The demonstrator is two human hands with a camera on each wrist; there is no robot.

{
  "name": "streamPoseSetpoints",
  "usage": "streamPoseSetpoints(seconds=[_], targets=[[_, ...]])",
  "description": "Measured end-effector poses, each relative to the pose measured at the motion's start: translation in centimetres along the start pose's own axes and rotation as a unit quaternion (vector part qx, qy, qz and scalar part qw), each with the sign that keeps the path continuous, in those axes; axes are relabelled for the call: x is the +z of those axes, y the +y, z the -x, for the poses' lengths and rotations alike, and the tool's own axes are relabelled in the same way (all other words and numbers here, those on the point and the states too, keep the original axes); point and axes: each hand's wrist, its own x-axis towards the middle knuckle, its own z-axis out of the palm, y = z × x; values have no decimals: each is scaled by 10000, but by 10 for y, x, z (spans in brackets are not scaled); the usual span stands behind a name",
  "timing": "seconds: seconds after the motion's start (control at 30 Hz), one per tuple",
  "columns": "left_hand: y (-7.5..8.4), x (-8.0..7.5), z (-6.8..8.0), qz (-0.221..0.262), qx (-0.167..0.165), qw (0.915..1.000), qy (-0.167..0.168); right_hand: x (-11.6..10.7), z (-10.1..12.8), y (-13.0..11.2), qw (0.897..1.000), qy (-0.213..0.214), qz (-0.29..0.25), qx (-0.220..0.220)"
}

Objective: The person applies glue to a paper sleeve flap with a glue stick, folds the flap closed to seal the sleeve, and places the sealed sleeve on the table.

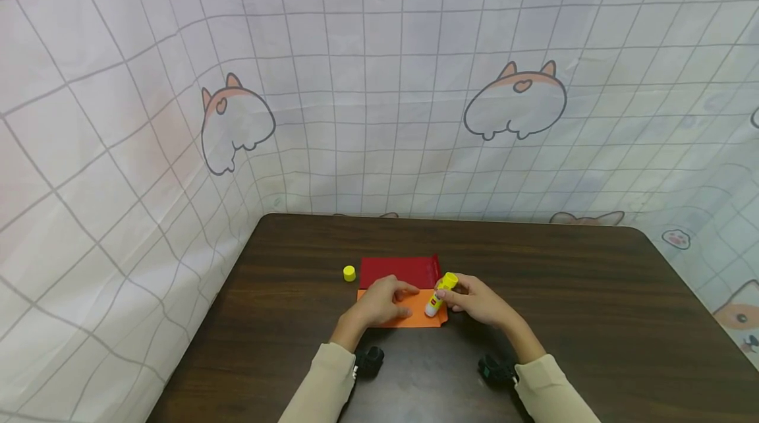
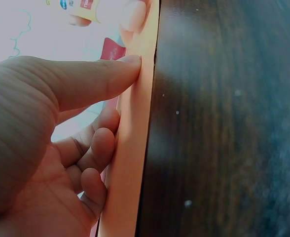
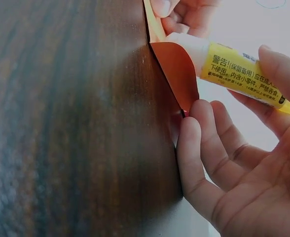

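Observation:
An uncapped yellow glue stick (image 1: 440,299) is held between the thumb and fingers of my right hand (image 1: 481,304). It tilts, its white end down at the right part of an orange sheet of paper (image 1: 420,319). My left hand (image 1: 379,303) rests on the sheet's left part, thumb and fingertips (image 2: 103,143) against it. Along the sheet's far edge lies a red paper panel (image 1: 393,269). In the right wrist view, an orange flap (image 3: 177,69) stands up beside the glue stick, near my right fingertips.
A small yellow cap (image 1: 349,273) stands left of the red panel. Everything lies on a dark wood-grain table (image 1: 581,291). A white grid-patterned cloth (image 1: 379,113) hangs behind the table and along its sides.

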Motion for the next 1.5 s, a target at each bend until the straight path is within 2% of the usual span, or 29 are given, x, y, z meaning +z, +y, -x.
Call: streamPoseSetpoints(seconds=[0.37, 0.57, 1.07, 1.5], targets=[[2, -1, 2, 84, 157, 9998, 32, 0, 0, 2, 9997, -6, -216, -145], [1, -1, 2, 100, 100, 9999, 20, -1, 1, 1, 9996, -3, -202, -220], [0, 0, 1, 45, 108, 9999, 38, 1, -2, 4, 9998, 148, -99, -40], [2, 0, 2, 9, 83, 10000, 26, 0, 0, 2, 9996, 138, -248, -32]])
